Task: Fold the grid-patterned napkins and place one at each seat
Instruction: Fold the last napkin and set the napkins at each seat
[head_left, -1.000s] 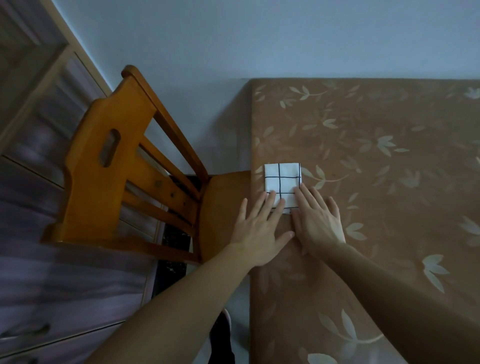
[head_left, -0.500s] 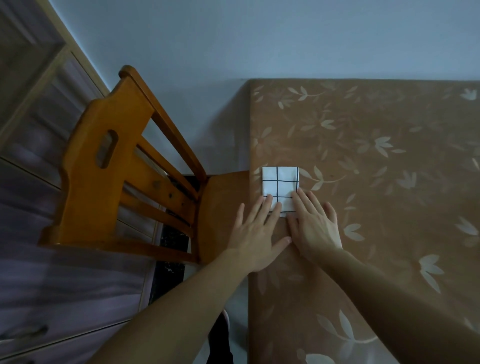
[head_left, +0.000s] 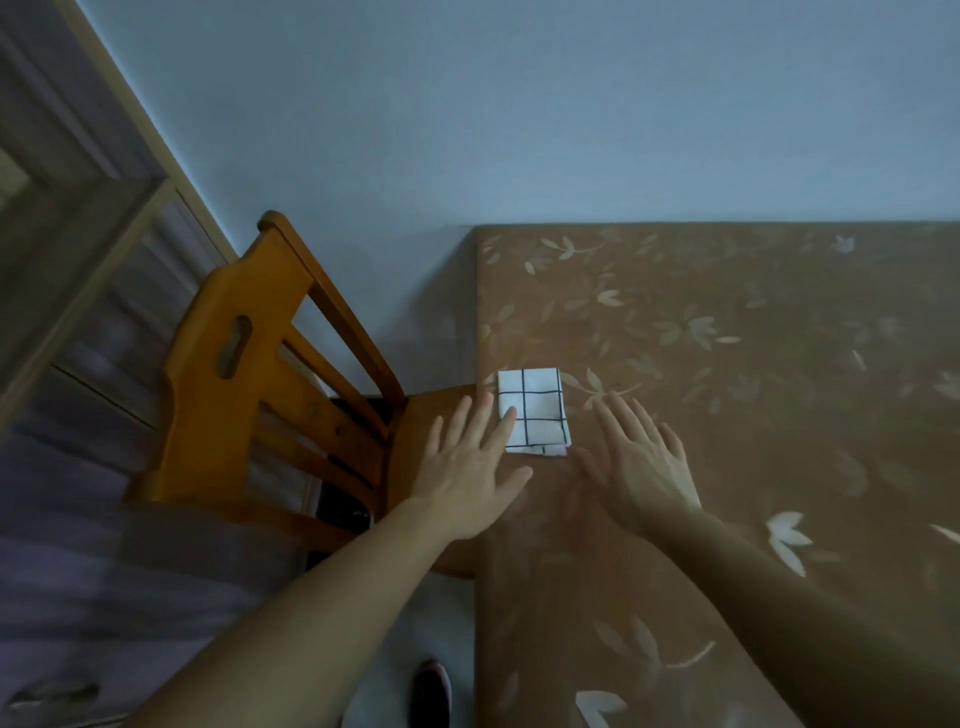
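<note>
Head view: the left hand (head_left: 467, 470) has its fingers (head_left: 485, 422) straight and fanned flat, one fingertip overlapping the left edge of the napkin (head_left: 537, 408), a small folded white square ruled with thin black grid lines. The right hand (head_left: 641, 462) is blurred, fingers (head_left: 623, 422) spread, just beside the napkin's right edge. The napkin lies near the edge of the surface (head_left: 753, 493), brown with pale leaf print, by a glossy slatted wooden chair (head_left: 244, 395).

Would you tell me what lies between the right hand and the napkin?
Only a sliver of bare tablecloth, in the head view; the right hand sits just clear of the napkin.
</note>
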